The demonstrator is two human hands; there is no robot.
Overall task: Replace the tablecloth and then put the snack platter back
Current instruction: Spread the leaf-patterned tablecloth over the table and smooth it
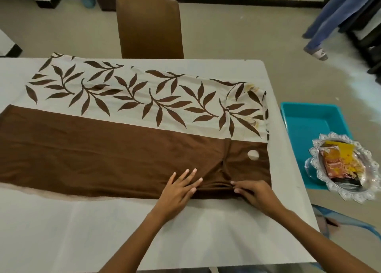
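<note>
A white rectangular worktop (61, 231) fills the frame from the left edge to right of centre; across its middle lies a long cloth, plain brown along the near half and cream printed with brown leaf sprigs along the far half (115, 140), spread mostly flat, with a round hole showing white near its right end and a ridge of gathered folds at its near right corner; a brown high-backed chair (149, 25) stands against the far edge of the worktop; to the right, lower than the worktop, sits a turquoise rectangular plastic tray (309, 120), and overlapping its near right corner is a clear scalloped glass platter holding red and yellow snack packets (342, 167), well apart from the cloth; at far right a person's legs in blue jeans and sandals (329, 21) stand on the pale floor; the left hand (181, 186) rests flat on the brown cloth, fingers straight and spread; the right hand (253, 192), just beside it, has its fingers curled, pinching the bunched fold at the cloth's near edge.
</note>
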